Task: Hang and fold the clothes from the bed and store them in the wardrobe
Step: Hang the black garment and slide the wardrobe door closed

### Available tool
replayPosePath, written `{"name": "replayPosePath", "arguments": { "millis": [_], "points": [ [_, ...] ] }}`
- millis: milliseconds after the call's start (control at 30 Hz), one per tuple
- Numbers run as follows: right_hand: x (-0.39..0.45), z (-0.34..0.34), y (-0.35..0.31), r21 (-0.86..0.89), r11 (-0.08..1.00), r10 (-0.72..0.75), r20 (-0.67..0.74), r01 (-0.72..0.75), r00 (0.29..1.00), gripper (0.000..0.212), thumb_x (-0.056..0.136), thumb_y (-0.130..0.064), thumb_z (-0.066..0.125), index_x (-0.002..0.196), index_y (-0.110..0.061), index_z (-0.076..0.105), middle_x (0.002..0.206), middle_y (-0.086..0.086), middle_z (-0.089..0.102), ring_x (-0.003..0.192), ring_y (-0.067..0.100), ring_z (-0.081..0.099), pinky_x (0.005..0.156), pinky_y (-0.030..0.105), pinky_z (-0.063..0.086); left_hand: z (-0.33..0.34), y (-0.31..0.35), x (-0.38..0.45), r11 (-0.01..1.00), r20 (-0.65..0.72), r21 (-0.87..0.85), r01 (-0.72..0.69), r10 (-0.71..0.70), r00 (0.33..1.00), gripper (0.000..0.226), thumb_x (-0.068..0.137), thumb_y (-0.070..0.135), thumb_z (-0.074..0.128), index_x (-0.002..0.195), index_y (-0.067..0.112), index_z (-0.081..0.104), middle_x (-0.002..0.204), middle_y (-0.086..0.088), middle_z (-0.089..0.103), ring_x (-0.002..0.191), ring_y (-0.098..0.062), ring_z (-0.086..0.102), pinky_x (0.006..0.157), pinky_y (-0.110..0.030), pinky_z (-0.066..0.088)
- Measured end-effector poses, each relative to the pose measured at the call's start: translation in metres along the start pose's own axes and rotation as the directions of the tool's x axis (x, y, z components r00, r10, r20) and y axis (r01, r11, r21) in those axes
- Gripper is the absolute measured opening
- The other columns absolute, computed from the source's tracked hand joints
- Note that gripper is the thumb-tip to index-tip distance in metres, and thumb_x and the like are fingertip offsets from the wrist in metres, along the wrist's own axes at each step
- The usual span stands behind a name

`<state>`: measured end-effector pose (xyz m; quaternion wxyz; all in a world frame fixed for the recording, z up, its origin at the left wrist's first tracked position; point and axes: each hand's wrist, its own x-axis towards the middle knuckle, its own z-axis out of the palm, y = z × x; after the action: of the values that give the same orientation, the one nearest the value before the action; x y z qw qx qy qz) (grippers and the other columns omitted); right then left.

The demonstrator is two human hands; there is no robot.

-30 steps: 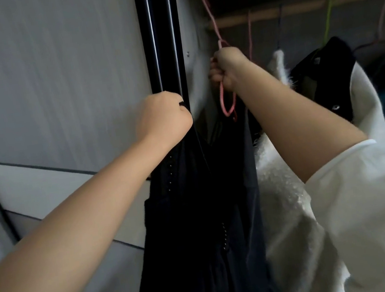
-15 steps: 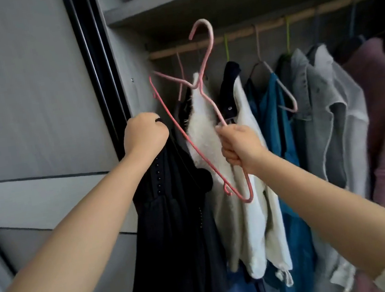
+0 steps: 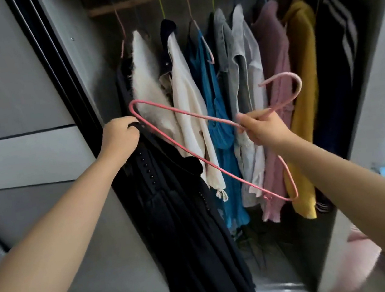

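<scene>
The left hand (image 3: 120,138) is gripping a black dress (image 3: 185,222) by its top, letting it hang before the wardrobe (image 3: 372,69). The right hand (image 3: 265,128) is pinching a pink hanger (image 3: 203,160) at its neck, holding it beside the dress.

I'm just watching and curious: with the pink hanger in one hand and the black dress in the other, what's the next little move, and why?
Probably slide one end of the pink hanger into the neck of the black dress. The left hand grips the dress by its top, the right hand grips the hanger near its hook, and the dress isn't on it yet.
</scene>
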<state>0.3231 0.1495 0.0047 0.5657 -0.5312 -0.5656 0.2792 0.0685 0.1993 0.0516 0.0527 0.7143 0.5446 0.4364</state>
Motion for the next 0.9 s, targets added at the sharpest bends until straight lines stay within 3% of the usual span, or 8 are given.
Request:
{"name": "replayPosePath", "arguments": {
  "millis": [67,133,200,300,367,467,567,900],
  "points": [
    [-0.007,-0.016,-0.005,-0.022,1.000,-0.008,0.007,0.009,1.000,0.041,0.093,-0.018,0.051,0.053,-0.009,0.055,0.029,-0.007,0.035,0.028,0.002,0.028,0.033,0.013,0.023,0.003,-0.009,-0.009,1.000,0.061,0.002,0.001,-0.001,0.998,0.032,0.081,-0.011,0.036,0.086,-0.002,0.066,0.060,-0.006,0.048,0.055,-0.020,0.041,0.045,-0.009,0.033],
    [-0.015,-0.029,-0.009,-0.122,0.992,-0.031,0.032,0.034,0.999,0.041,0.092,-0.018,0.054,0.051,-0.011,0.056,0.031,-0.007,0.035,0.030,0.003,0.028,0.035,0.013,0.024,0.008,-0.011,-0.018,1.000,0.135,-0.006,-0.027,0.027,0.990,0.031,0.079,-0.013,0.037,0.083,-0.006,0.066,0.057,-0.008,0.049,0.054,-0.018,0.039,0.044,-0.014,0.031],
    [-0.021,-0.038,-0.013,-0.160,0.987,-0.002,0.064,0.012,0.998,0.048,0.091,-0.019,0.055,0.043,-0.019,0.057,0.032,-0.006,0.036,0.031,0.003,0.029,0.035,0.013,0.026,0.009,-0.014,-0.024,0.999,0.189,0.000,-0.048,0.048,0.981,0.032,0.079,-0.015,0.038,0.089,-0.008,0.068,0.070,-0.016,0.057,0.065,-0.022,0.046,0.049,-0.021,0.028],
    [-0.031,-0.050,-0.019,-0.209,0.976,0.085,0.128,-0.056,0.988,0.052,0.091,-0.018,0.055,0.039,-0.018,0.054,0.034,-0.008,0.035,0.031,0.005,0.028,0.034,0.014,0.025,0.010,-0.020,-0.026,0.997,0.243,-0.004,-0.071,0.070,0.968,0.038,0.081,-0.014,0.038,0.105,-0.007,0.066,0.093,-0.024,0.064,0.085,-0.031,0.056,0.061,-0.017,0.032],
    [-0.039,-0.053,-0.019,-0.236,0.967,0.138,0.159,-0.098,0.978,0.054,0.092,-0.016,0.054,0.038,-0.018,0.053,0.033,-0.008,0.033,0.030,0.005,0.026,0.032,0.014,0.023,0.009,-0.027,-0.030,0.990,0.307,-0.010,-0.138,0.134,0.942,0.039,0.078,-0.002,0.036,0.099,-0.006,0.068,0.100,-0.025,0.066,0.089,-0.029,0.056,0.069,-0.023,0.034],
    [-0.050,-0.059,-0.017,-0.276,0.952,0.183,0.155,-0.136,0.971,0.045,0.092,-0.010,0.052,0.047,-0.010,0.054,0.032,-0.008,0.032,0.028,0.003,0.025,0.031,0.013,0.022,0.008,-0.031,-0.036,0.953,0.400,-0.006,-0.303,0.280,0.873,0.052,0.057,0.012,0.027,0.081,-0.011,0.068,0.088,-0.027,0.065,0.086,-0.034,0.059,0.077,-0.033,0.041],
    [-0.059,-0.062,-0.017,-0.318,0.933,0.211,0.108,-0.167,0.971,0.033,0.090,-0.012,0.055,0.058,-0.003,0.052,0.032,-0.007,0.032,0.028,0.003,0.026,0.031,0.013,0.022,0.008,-0.033,-0.041,0.911,0.461,0.026,-0.412,0.354,0.814,0.053,0.055,0.011,0.027,0.078,-0.012,0.068,0.084,-0.027,0.063,0.085,-0.036,0.059,0.078,-0.034,0.044],
    [-0.072,-0.032,-0.021,-0.431,0.892,0.178,0.058,-0.136,0.982,0.032,0.090,-0.015,0.056,0.066,0.005,0.059,0.032,-0.006,0.035,0.030,0.003,0.030,0.035,0.010,0.027,-0.003,-0.046,-0.031,0.840,0.442,0.074,-0.538,0.456,0.772,0.045,0.056,0.009,0.029,0.071,-0.008,0.068,0.074,-0.023,0.064,0.082,-0.034,0.060,0.074,-0.043,0.048]
  ]
}}
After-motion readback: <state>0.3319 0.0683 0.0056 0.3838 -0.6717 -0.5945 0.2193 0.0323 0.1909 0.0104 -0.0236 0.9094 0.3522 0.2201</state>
